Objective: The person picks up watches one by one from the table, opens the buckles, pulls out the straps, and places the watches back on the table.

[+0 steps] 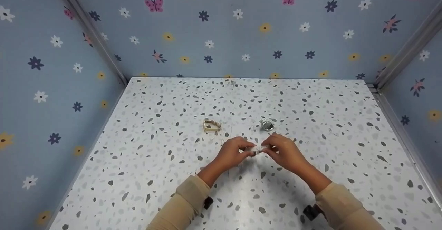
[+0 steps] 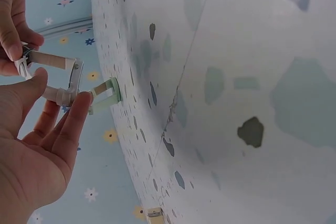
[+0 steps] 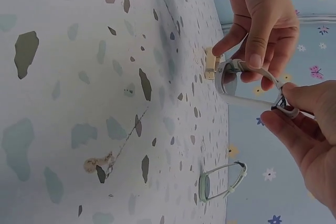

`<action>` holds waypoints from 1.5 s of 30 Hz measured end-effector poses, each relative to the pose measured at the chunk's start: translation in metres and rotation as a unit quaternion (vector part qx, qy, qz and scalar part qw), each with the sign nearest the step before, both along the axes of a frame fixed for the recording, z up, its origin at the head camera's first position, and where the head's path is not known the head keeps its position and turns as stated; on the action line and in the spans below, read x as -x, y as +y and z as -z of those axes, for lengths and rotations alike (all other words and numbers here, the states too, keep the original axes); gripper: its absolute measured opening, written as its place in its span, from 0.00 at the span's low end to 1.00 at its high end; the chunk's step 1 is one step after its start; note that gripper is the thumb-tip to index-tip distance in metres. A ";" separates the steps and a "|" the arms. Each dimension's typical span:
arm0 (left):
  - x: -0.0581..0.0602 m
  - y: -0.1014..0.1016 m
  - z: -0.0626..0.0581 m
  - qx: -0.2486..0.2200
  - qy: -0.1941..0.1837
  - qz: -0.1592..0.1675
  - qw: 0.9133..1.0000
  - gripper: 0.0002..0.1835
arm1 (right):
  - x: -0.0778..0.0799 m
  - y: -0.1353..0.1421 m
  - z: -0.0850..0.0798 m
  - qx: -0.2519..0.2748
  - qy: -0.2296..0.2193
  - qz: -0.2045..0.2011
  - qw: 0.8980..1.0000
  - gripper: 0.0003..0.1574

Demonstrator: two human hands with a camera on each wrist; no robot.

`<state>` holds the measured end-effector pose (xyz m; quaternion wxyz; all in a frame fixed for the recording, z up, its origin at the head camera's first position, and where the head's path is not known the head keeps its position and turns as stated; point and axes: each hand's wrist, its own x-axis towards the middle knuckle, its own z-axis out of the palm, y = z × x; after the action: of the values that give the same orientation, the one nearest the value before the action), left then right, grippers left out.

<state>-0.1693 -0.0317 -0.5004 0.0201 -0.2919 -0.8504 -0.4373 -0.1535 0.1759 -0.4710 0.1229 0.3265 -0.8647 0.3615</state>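
Sleeves (image 1: 184, 199), two, tan: near side of the white watch (image 1: 255, 150), one to each arm.
Left hand (image 1: 234, 152): at the watch's left; grip pinching it beside the dial (image 3: 229, 82).
Right hand (image 1: 285, 150): at its right; grip pinching the buckle (image 3: 282, 100).
White watch, one: between both hands, held up off the surface (image 1: 165, 174), strap bowed into a loop. The step, as I judge it from where I stand, is working the strap at its buckle. Best done with the left fingers keeping the dial end still, the right fingertips lining up the strap, no twist or hard tug; staying low would soften a slip.
Green watch (image 1: 267, 125), one: on the surface, just beyond the white watch, slightly right.
Tan watch (image 1: 211, 126), one: beyond it, farther left, looped.
Wall (image 1: 238, 33), blue, flowered: farthest beyond it.
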 end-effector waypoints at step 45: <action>-0.004 -0.016 0.005 -0.108 -0.114 -0.020 0.987 0.11 | -0.002 0.016 -0.011 0.374 -0.327 0.010 0.868 0.19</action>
<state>-0.1653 -0.0476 -0.5054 -0.0364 -0.2195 -0.8004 -0.5567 -0.1518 0.1919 -0.4603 -0.0501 0.1107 -0.6584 0.7428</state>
